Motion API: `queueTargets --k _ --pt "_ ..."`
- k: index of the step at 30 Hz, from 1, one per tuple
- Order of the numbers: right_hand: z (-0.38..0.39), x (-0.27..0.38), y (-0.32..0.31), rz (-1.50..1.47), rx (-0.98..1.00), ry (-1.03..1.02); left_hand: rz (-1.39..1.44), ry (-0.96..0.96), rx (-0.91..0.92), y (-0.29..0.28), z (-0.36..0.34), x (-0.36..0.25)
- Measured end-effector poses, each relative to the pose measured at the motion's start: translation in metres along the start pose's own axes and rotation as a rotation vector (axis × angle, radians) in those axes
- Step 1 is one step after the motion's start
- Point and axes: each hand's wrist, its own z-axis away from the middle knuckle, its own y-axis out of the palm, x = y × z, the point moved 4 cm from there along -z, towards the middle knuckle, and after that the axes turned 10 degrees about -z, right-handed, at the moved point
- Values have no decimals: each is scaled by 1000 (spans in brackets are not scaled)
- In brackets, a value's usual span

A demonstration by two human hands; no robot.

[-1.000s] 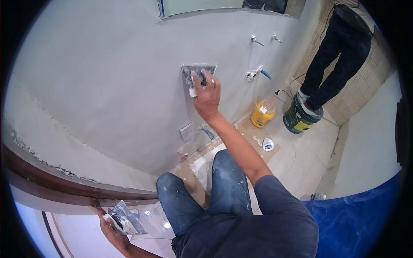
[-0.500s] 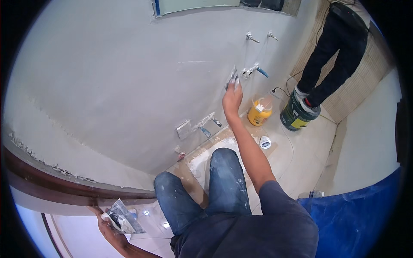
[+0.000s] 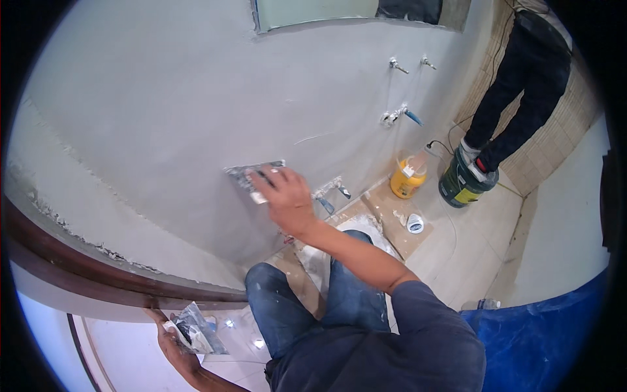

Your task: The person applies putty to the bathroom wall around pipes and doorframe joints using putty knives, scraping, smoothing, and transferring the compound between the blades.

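My right hand [image 3: 287, 202] is closed round a flat, putty-smeared metal trowel [image 3: 243, 178], which lies against the grey wall [image 3: 163, 130] at the middle left of the view. My left hand [image 3: 173, 346] grips a second metal blade [image 3: 199, 323] loaded with white putty, low at the lower left beside a brown door frame [image 3: 72, 274]. Small fittings with blue pieces [image 3: 326, 202] stick out low on the wall, partly behind my right hand. Faucet stubs [image 3: 398, 65] and a blue pipe [image 3: 411, 116] protrude higher up the wall to the right.
A person in dark trousers [image 3: 522, 78] stands on a green bucket [image 3: 460, 189] at the right. Near it are a yellow bucket [image 3: 405, 186], a cable and a white lid [image 3: 415, 223] by cardboard [image 3: 385, 199]. A blue sheet [image 3: 535, 340] fills the lower right. My knees point at the wall.
My right hand first moved right toward the pipe fittings, then swept down and left across the wall with the trowel. My left hand stays low with its blade. The whole view shifted slightly.
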Motion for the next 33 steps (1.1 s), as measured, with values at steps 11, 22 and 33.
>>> queueTargets --k 11,22,33 --pt "-84 -91 -66 287 -383 -80 -38 -14 -32 12 -2 -13" --pt "12 -128 -13 326 -86 -200 -17 19 -51 12 0 -18" --pt "-44 -107 -91 356 -211 -215 -86 -20 -54 9 0 -9"
